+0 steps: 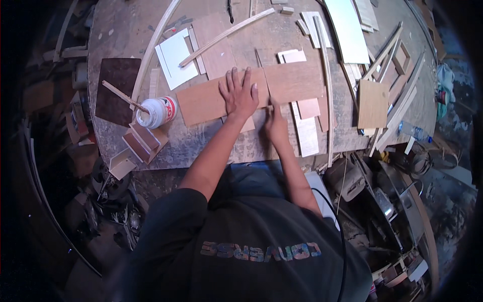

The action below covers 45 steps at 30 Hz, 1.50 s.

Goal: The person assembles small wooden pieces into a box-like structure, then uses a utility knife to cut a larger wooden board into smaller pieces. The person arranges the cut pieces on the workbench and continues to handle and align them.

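A long reddish-brown wooden board (206, 99) lies slantwise across the workbench. My left hand (240, 96) rests palm down on it, fingers spread. Just right of that hand, a thin dark blade (258, 58) pokes out past the board's far edge, and a dark line runs from it across the wood toward me. At the near edge my right hand (276, 125) is closed around the near end of this narrow tool. Its handle is hidden in my fingers, so its exact kind is unclear. The board's right-hand part (297, 82) extends beyond the line over smaller scraps.
On the left, a white glue jar (160, 111) with a stick across its opening leans beside a dark panel (116, 90). White sheets (177, 58), long strips (326, 95) and a light-brown panel (373, 104) surround the board. A plastic bottle (415, 132) lies near the bench's right edge.
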### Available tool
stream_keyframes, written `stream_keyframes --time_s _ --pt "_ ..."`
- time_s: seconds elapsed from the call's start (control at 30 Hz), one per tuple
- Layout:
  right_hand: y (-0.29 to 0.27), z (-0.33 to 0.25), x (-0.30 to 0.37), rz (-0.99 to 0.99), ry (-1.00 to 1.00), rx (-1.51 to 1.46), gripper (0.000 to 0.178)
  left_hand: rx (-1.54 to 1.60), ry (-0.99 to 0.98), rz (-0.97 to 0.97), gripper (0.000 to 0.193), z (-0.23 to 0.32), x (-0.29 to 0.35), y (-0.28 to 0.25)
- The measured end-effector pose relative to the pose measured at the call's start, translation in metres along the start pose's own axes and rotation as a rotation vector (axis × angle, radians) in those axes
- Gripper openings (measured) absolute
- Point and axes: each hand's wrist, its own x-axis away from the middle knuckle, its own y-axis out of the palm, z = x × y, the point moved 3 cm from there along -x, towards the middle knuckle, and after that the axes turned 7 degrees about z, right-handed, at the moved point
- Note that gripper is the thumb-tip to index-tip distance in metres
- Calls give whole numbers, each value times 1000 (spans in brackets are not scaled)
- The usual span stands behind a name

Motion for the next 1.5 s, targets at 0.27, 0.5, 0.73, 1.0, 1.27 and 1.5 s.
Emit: stream_keyframes --time_s 0.27,0.5,0.73,1.0,1.27,1.5 --pt "-5 -2 3 5 30 5 56 24 -13 -5 61 1 6 0" --pt "0 -16 -17 7 -16 -17 52 12 4 0 63 -1 8 -1" --pt "-18 4 28 -62 60 19 53 -8 19 -1 62 0 13 0" --pt "-14 2 10 -48 110 42 51 -12 37 26 62 -1 5 7" --pt "-24 5 31 -90 109 26 51 5 27 20 62 1 -2 4" --pt "-19 9 57 -1 90 -30 47 17 19 -1 62 0 5 2"
